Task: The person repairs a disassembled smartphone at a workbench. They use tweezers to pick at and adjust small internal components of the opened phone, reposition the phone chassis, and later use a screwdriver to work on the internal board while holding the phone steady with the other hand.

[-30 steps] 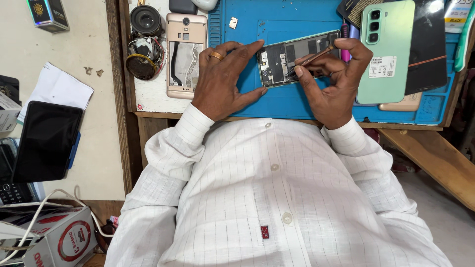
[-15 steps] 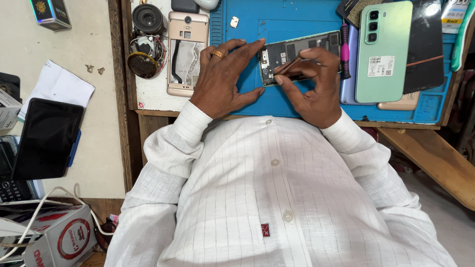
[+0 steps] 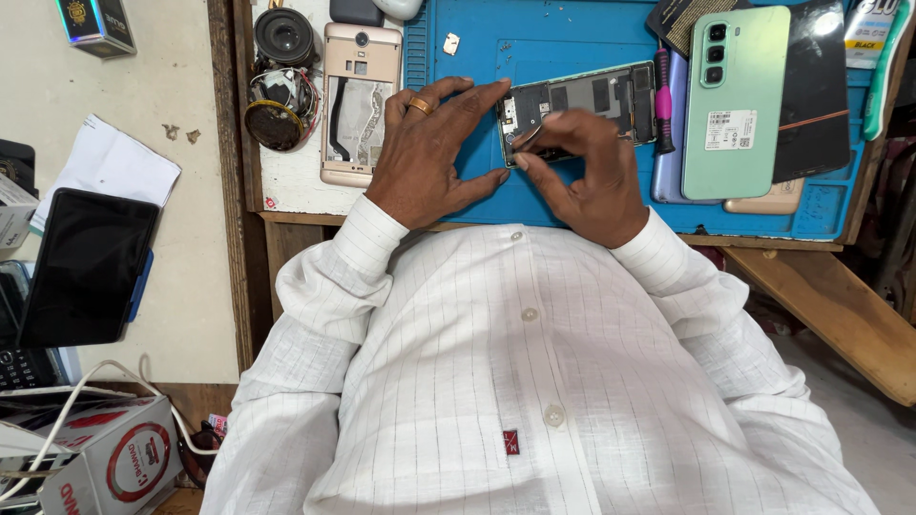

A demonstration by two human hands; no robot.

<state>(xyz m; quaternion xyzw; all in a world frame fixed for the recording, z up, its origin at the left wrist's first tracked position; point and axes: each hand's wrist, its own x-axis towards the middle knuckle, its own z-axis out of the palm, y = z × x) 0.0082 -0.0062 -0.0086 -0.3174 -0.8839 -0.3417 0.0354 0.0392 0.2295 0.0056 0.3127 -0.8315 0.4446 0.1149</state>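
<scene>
Your hands on the opened phone

Your left hand (image 3: 429,153) lies spread flat on the blue mat (image 3: 572,38), fingertips bracing the opened phone (image 3: 592,100) at twelve o'clock; your right hand (image 3: 582,176) pinches its near edge, fingers curled. At two o'clock lies a green phone (image 3: 735,100).

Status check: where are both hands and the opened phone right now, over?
Left hand flat on blue mat, fingertips steadying opened phone. Right hand pinching at phone's lower edge. Green phone and pink-handled tool close right, not touching hands.
</scene>
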